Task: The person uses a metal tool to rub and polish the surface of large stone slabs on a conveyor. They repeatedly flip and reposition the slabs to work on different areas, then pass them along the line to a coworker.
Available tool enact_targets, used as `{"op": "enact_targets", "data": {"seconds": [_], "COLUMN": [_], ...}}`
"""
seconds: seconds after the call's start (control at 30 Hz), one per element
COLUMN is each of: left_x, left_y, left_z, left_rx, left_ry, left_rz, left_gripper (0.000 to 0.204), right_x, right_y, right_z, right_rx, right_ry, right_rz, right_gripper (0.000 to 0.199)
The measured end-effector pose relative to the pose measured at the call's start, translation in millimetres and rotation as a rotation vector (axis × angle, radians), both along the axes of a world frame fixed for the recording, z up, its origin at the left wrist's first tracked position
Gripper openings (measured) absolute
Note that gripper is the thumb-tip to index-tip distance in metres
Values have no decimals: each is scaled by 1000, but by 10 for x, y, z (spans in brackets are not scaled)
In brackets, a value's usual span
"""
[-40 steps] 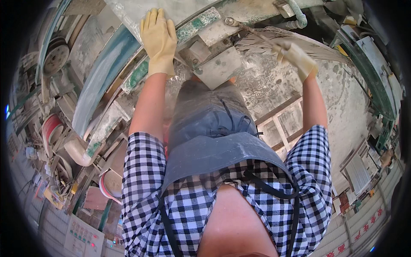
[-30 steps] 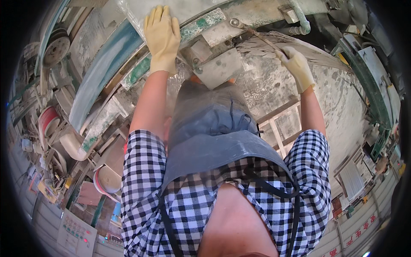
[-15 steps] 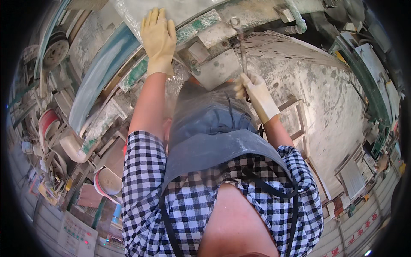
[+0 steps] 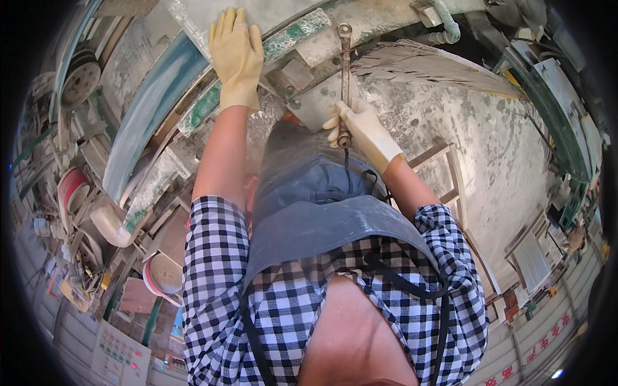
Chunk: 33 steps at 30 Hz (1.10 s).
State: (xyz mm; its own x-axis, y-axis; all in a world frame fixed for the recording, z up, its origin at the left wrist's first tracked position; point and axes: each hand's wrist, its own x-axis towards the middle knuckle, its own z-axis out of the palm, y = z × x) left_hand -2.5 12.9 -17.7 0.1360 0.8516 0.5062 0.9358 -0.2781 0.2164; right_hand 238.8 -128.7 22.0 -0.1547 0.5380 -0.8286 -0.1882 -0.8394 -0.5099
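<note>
My left hand [image 4: 237, 61], in a cream rubber glove, lies flat with its fingers stretched forward on the edge of a pale, plastic-looking sheet surface [image 4: 277, 14]. In a matching glove, my right hand [image 4: 362, 128] is closed round the lower part of a long metal wrench [image 4: 346, 67]. The wrench points away from me, its ringed end over the worn green-and-white machine edge [image 4: 306, 38]. Below that edge, between my hands, is a grey metal plate [image 4: 315, 103]. Part of the wrench's handle is hidden by my right fingers.
A curved blue panel [image 4: 151, 109] runs along the left of the machine. To the right are a wooden frame [image 4: 456, 177] on the stained floor [image 4: 508, 154] and a green metal beam [image 4: 560, 128]. A control panel [image 4: 119, 357] stands at lower left.
My right hand has moved left with the wrench, which now stands more upright in view and closer to the grey plate. My left hand has stayed almost in place.
</note>
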Motion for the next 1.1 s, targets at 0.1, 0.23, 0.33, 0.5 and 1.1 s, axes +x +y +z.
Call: {"op": "enact_targets", "data": {"seconds": [0.1,0.23,0.33,0.5,1.1], "left_x": [-2,4,8,19,33], "left_y": [9,15,2,-2,2], "left_z": [5,24,46,66,99], "left_rx": [6,18,-2,36,16], "left_ry": [-2,6,-7,0,-3], "left_rz": [-3,-8,-33,-54,-71], "left_gripper": [40,40,39,38,39], "right_x": [-64,272,997,1974,1378], "right_y": [-8,-49,197,1177,403], "right_z": [-47,-131,-173,-197,-325], "right_rx": [-13,67,175,661,703], "right_ry": [-41,-118,-634,-1036,-1163], "right_rz": [13,147,492,952,613], "right_gripper": [25,25,42,31,29]}}
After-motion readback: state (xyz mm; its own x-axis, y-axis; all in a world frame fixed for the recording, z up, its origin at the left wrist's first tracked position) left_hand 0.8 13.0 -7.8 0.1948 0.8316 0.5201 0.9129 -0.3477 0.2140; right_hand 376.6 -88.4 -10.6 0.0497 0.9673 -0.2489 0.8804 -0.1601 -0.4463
